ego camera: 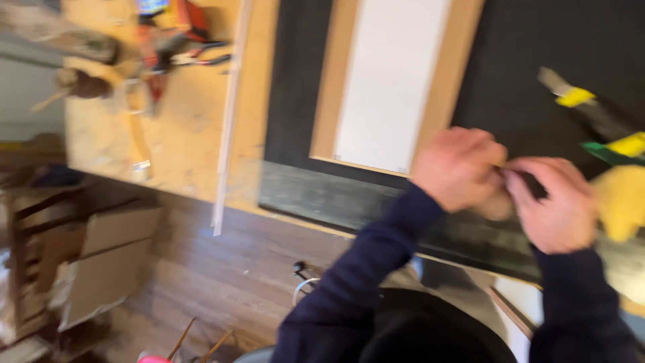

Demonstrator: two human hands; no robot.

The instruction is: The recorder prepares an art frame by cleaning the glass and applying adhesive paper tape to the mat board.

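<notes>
Dark small object (pixel 531 183), blurry, pinched between both hands near workbench front edge, over black panel (pixel 302 114). Left hand (pixel 459 168) fingers curled shut on it; right hand (pixel 554 205) fingers clamped on it too. Yellow cloth (pixel 621 198) just beside right hand; framed white board (pixel 390 81) behind.

Both arms are covered by long, dark navy sleeves of a soft knit-type fabric, each ending at the wrist. The left hand (pixel 458 168) and right hand (pixel 559 205) are bare, without gloves, rings or a watch visible. Motion blur conceals finer details such as seams and cuffs
</notes>
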